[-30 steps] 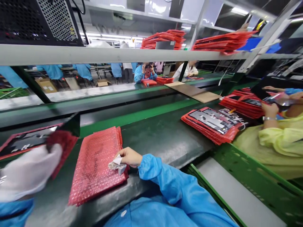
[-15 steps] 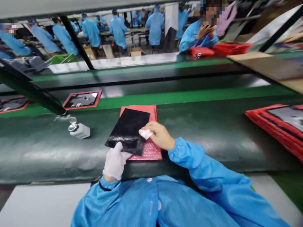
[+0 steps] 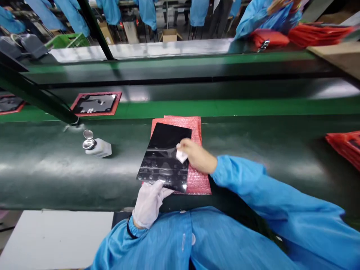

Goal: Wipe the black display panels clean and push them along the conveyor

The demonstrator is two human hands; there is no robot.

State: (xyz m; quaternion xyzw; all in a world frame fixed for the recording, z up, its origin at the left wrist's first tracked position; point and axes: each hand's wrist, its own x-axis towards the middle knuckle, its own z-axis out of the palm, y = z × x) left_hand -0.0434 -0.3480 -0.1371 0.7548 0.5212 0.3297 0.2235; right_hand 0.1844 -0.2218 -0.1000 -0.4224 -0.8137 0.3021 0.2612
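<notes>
My left hand, in a white glove, grips the near edge of a black glossy screen panel, thumb on top. The panel is slightly tilted over red bubble-wrap bags, and its face shows reflections and faint spots. Bare and closed, my right hand pinches a small white cloth at the panel's right side. The cloth appears to touch the glossy face. To the left on the dark green bench lies a white bottle with a metal top and its lid flipped up.
A green post slants at the left. Behind it, a panel on a red bag rests on the green strip. More red bags are stacked at the right edge. A co-worker's sleeve shows across the bench.
My view has tipped downward. My left hand has turned the panel slightly, and its glossy face now shows more reflections. The cloth stays in my right hand near the panel's right side.
</notes>
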